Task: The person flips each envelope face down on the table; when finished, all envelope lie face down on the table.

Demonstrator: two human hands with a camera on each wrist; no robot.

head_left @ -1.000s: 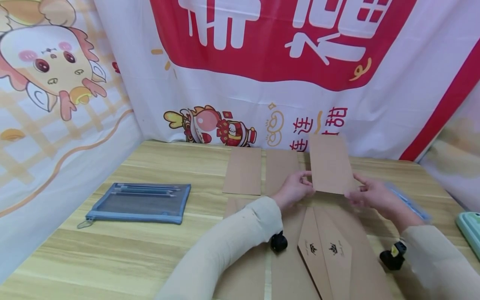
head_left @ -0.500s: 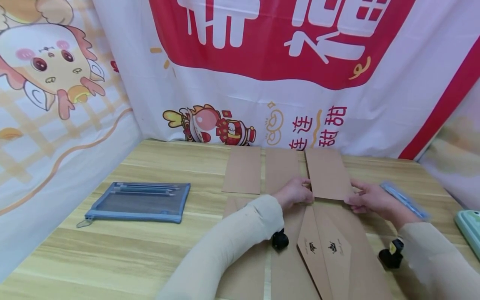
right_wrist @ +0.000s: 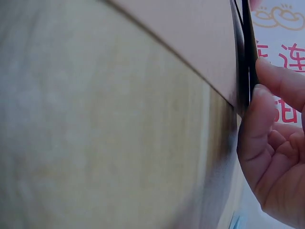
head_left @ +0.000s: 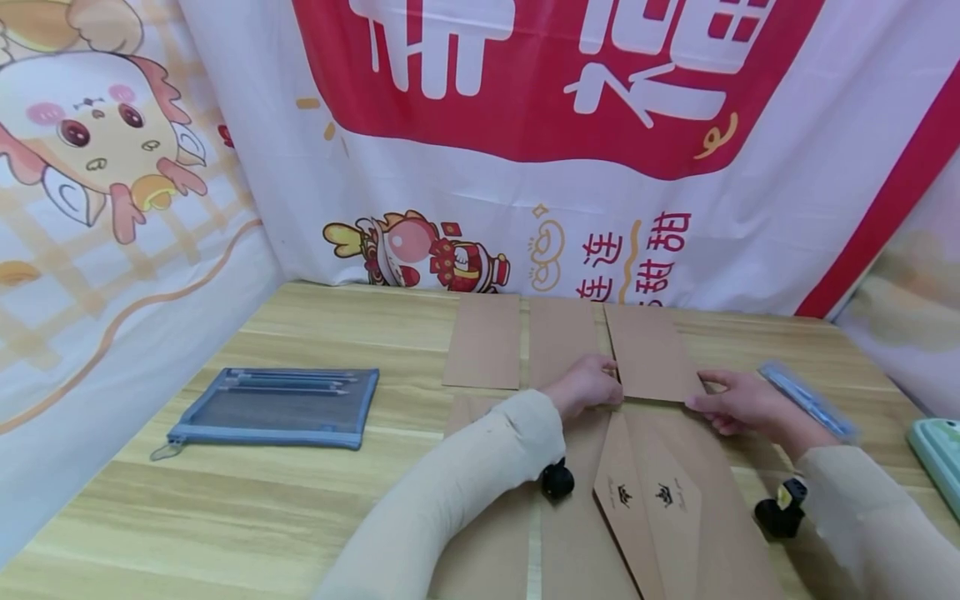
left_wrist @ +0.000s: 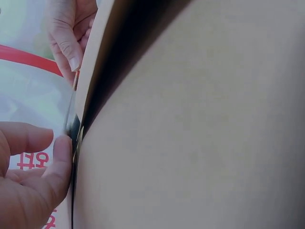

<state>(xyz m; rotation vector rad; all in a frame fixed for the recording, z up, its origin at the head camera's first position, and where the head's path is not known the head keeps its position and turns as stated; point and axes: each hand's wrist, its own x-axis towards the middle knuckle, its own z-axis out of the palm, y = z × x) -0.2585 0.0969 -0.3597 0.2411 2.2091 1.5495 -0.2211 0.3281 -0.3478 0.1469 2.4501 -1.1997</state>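
A plain brown card lies at the back of the table, the right one in a row of three. My left hand is at its left edge, with thumb and forefinger close together there in the left wrist view. At the lower right corner, my right hand pinches the card between thumb and forefinger. Two similar cards, the middle card and the left card, lie beside it. Below the row is a brown envelope with pointed flaps printed with crowns.
More brown paper sheets lie under and beside my left forearm. A blue mesh zip pouch with pencils sits on the left. Near my right wrist is a clear blue case, and a green case is at the right edge.
Both hands have lowered the brown card from a raised, tilted pose down into line with the other two cards. It has also shifted slightly left and toward me.
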